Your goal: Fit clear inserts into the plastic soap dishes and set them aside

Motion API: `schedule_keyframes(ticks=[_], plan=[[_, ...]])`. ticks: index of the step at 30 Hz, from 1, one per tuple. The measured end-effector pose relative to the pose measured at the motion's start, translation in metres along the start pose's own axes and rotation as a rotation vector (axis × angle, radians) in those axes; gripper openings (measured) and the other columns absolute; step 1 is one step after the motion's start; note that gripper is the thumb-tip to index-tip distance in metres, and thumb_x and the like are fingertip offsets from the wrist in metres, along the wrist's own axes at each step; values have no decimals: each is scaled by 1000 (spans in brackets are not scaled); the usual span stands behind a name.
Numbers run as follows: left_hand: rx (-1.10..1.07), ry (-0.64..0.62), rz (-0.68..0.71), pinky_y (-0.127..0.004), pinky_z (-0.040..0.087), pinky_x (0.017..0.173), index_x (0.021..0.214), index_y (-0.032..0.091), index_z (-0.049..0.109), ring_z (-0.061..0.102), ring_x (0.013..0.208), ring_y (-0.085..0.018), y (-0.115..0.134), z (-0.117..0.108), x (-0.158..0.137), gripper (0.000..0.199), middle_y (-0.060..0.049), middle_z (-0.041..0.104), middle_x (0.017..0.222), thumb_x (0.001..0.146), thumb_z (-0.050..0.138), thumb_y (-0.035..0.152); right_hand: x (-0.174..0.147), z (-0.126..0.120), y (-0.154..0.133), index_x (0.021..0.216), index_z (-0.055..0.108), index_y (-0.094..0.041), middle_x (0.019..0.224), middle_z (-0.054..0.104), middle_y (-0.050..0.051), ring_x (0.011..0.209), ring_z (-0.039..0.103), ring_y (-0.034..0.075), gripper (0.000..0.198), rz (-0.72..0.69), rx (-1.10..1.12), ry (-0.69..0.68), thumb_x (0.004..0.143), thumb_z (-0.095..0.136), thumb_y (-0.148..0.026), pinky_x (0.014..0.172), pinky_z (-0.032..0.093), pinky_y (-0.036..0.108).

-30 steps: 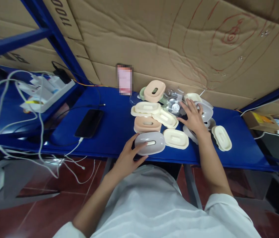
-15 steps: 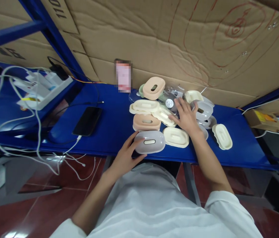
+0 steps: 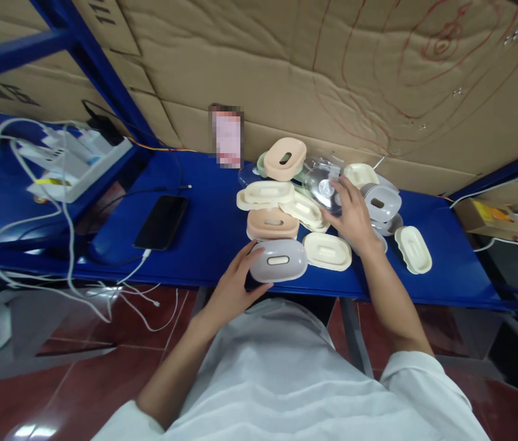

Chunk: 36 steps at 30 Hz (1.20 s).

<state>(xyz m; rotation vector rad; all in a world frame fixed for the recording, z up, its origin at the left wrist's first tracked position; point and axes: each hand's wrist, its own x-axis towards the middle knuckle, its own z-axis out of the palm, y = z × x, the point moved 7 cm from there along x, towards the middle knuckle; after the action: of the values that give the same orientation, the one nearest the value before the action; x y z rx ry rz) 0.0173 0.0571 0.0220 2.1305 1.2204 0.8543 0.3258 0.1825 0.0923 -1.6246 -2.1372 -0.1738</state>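
At the front edge of the table my left hand [image 3: 235, 278] grips a grey oval plastic case [image 3: 278, 261] by its left side, fingers on top and thumb at the front. A pale insert fills the slot in its top. My right hand [image 3: 354, 217] has its fingers and thumb around a clear domed plastic cover [image 3: 320, 184] with a round white label. Between the hands lies a cream oval tray [image 3: 327, 251]. Behind the grey case sits a peach oval shell [image 3: 271, 223] with a slot. Cream wavy-edged trays [image 3: 268, 192] are stacked behind that.
Another peach shell [image 3: 285, 160] lies at the back, with grey slotted shells [image 3: 382, 202] and a cream tray [image 3: 414, 250] on the right. A black phone [image 3: 162, 222] with a white cable lies on the left. A power strip [image 3: 97, 174] with white plugs stands beyond it.
My right hand has closed in on the clear cover, which now sits more tilted and slightly raised between the fingers. My left hand keeps its hold on the grey case.
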Motion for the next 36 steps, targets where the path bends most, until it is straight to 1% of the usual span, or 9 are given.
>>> schedule_keyframes(ticks=[3,7,10,14,17,22,28,33,36], plan=[[-50,35,-20,-52,45,129,164,32,38,48,158,-33,-5,-1,-1,79,-12,45,171,96,80,34,-18,-15,-15,163,47,-25,170,44,15,159,42,38,68,-88,138,6,102,62,-52,127,42,63],[-115,53,-59,-52,44,130,167,31,31,49,157,-33,-14,1,-4,92,-14,46,170,93,84,35,-64,-11,-61,162,51,-34,171,46,8,158,45,32,64,-333,287,-197,102,66,-50,126,47,55],[-151,57,-74,-51,45,130,168,31,31,51,156,-33,-17,1,-5,94,-13,48,169,91,86,37,-95,0,-97,165,48,-34,173,43,7,160,43,30,62,-473,291,-271,105,64,-43,129,43,54],[-162,21,-78,-50,46,129,168,32,33,52,155,-33,-15,-2,-3,93,-12,48,170,92,85,45,-112,12,-124,166,46,-25,171,47,12,164,35,34,63,-569,196,-236,108,61,-45,127,44,56],[-143,-33,-72,-50,46,128,167,32,36,52,154,-33,-14,-1,-2,89,-11,50,169,93,84,48,-117,15,-130,166,46,-22,171,47,14,167,28,36,62,-601,163,-201,109,58,-44,126,47,56],[-116,-77,-16,-51,45,130,166,36,38,46,159,-32,-11,0,0,85,-9,45,172,95,81,48,-123,17,-130,167,43,-23,172,45,13,169,20,36,63,-610,180,-219,109,59,-41,130,42,59],[-143,-109,-22,-51,45,130,163,36,46,47,159,-31,-12,-2,1,75,-8,44,172,97,77,51,-119,22,-132,171,37,-26,171,45,14,167,25,38,79,-584,266,-249,103,68,-52,128,43,64],[-126,-107,-14,-51,45,130,162,37,49,51,156,-31,-15,-3,2,74,-6,48,171,96,78,53,-112,17,-130,173,30,-35,172,44,12,163,35,33,82,-536,404,-258,103,71,-45,128,44,59],[-115,-91,-12,-50,46,129,162,37,50,53,155,-31,-16,-3,3,74,-6,50,169,95,79,55,-111,18,-127,174,27,-37,175,40,11,163,36,32,86,-526,436,-295,102,72,-46,129,43,59]])
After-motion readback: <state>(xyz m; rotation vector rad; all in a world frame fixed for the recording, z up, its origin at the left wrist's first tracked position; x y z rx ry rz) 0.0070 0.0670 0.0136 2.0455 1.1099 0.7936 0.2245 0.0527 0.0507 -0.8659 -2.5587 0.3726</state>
